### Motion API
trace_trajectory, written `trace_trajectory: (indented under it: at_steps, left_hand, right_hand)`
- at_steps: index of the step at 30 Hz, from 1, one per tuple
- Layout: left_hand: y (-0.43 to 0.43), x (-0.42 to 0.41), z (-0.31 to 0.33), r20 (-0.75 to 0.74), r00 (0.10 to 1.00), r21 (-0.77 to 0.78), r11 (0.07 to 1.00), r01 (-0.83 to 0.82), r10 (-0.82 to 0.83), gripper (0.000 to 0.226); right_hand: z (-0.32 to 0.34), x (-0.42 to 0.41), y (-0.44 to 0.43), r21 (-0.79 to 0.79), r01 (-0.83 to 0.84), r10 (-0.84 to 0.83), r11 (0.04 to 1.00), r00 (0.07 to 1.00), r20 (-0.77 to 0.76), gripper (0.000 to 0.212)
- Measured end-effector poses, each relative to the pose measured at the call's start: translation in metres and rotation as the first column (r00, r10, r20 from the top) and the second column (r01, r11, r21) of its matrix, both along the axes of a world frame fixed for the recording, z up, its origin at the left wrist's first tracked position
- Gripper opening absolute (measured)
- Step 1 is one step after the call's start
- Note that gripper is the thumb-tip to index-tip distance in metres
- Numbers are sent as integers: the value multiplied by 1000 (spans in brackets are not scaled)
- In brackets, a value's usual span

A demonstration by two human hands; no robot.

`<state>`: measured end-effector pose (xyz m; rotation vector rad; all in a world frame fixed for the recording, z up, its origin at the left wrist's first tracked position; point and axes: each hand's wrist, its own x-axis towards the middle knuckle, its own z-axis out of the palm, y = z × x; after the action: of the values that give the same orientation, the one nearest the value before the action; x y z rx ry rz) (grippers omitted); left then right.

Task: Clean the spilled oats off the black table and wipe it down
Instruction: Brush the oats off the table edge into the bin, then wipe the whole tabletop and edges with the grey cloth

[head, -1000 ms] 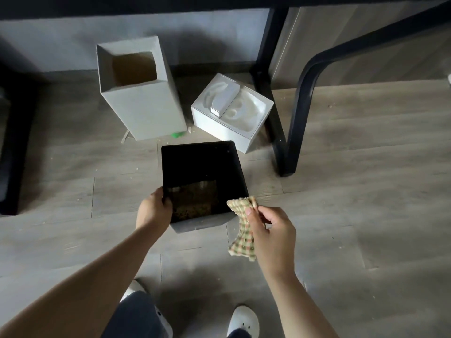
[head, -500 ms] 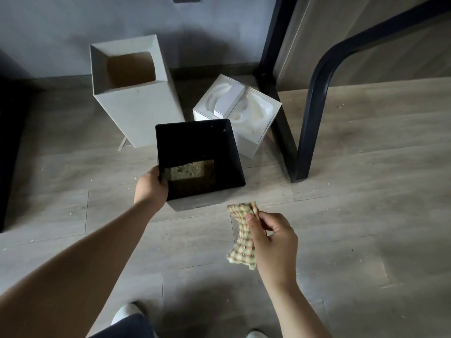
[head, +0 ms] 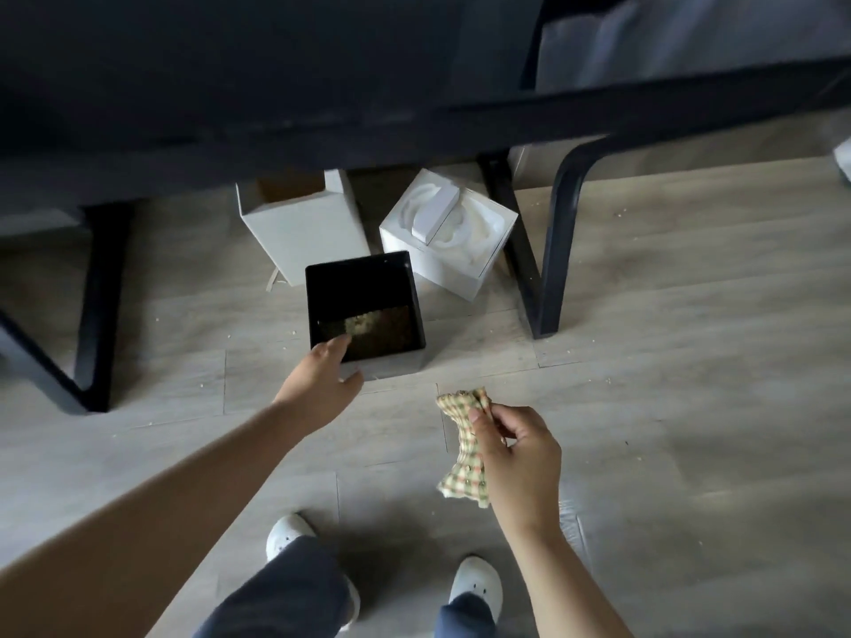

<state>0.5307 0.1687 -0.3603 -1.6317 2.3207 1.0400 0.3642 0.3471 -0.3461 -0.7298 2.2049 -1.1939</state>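
Dark desk [head: 230, 85] overhangs a white box [head: 304, 237] and foam-lined carton [head: 449, 241] behind the black bin [head: 359, 287], pale oats [head: 361, 323] inside. Left grip [head: 317, 384], spread, seemingly touches its near rim; right grip [head: 515, 448] pinches the crumpled checked cloth [head: 463, 476].

— How much of the counter [head: 230, 85] shows?
— Only a dark, smeared underside; the top edge cuts off the rest, and it covers the back of the tall white box [head: 304, 232].
— Is the left grip [head: 322, 384] touching the black bin [head: 359, 292]?
— Its fingertips overlap the near rim; I cannot tell whether they touch.
— And the cloth [head: 463, 481]?
— Its middle is buried in the right grip [head: 515, 453]. Both forearms run off the bottom edge.
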Motion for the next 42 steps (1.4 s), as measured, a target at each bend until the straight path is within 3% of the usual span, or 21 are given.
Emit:
trace_trajectory:
  at_steps: [4,8,13,18,22,27,42]
  left_hand:
    - [41,-28,121,-90,996,19,999,30,-28,49]
    - [80,-68,243,-228,974,59,998,13,0,21]
    - [105,-123,362,-297,954,-69,997,21,-41,16]
    - [115,-167,445,-329,933,-142,984,106,-147,24]
    - [109,-185,480,-320,929,-143,979,147,-187,20]
    - [85,-204,491,-360,917,-127,983,134,-171,13]
    - [-52,-334,483,-454,890,-24,999,30,-38,18]
  right_hand:
    - [99,-20,27,-35,52,-52,998,999,13,9]
    - [206,-54,56,-91,99,-99,991,995,7,8]
    - [323,-106,82,-177,146,-154,973,988,-27,8]
    - [408,-160,105,-246,117,-150,962,982,-119,8]
    - [451,-205,116,-225,80,-130,971,968,-217,14]
    - [475,-261,101,-233,107,-159,967,963,-218,14]
    - [469,-413,-52,-84,49,-68,995,971,-229,13]
